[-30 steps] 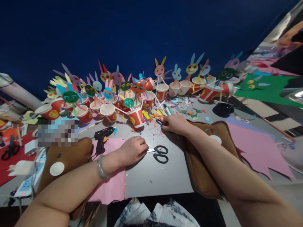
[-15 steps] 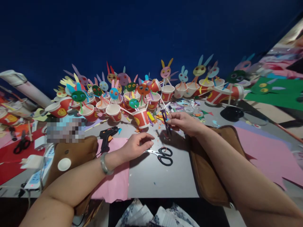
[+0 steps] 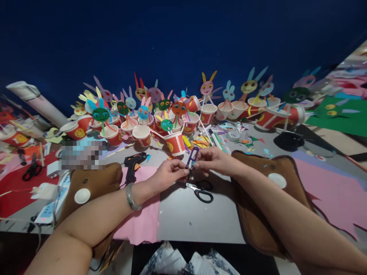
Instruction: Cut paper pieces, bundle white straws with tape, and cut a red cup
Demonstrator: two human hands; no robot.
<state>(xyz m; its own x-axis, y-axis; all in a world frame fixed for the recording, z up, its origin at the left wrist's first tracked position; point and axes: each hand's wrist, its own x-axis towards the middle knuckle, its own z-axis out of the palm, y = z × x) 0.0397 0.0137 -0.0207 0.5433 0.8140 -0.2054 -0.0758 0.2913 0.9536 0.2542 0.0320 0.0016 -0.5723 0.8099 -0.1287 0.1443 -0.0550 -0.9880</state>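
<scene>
A grey tabletop (image 3: 195, 217) carries rows of finished paper-cup rabbits (image 3: 175, 143) along its far edge. Near the middle, just above black scissors (image 3: 202, 192), the left hand (image 3: 169, 173) and right hand (image 3: 213, 160) are both pinched on a small purple paper loop (image 3: 192, 157). It is lifted off the tabletop and not yet joined to any cup.

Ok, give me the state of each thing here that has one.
purple loop: pinched between both hands, held up.
left hand: shut on the loop's lower end.
right hand: shut on the loop's side.
scissors: lying flat, blades closed, unheld.
glue gun: set down, unheld.
front cup: upright.
</scene>
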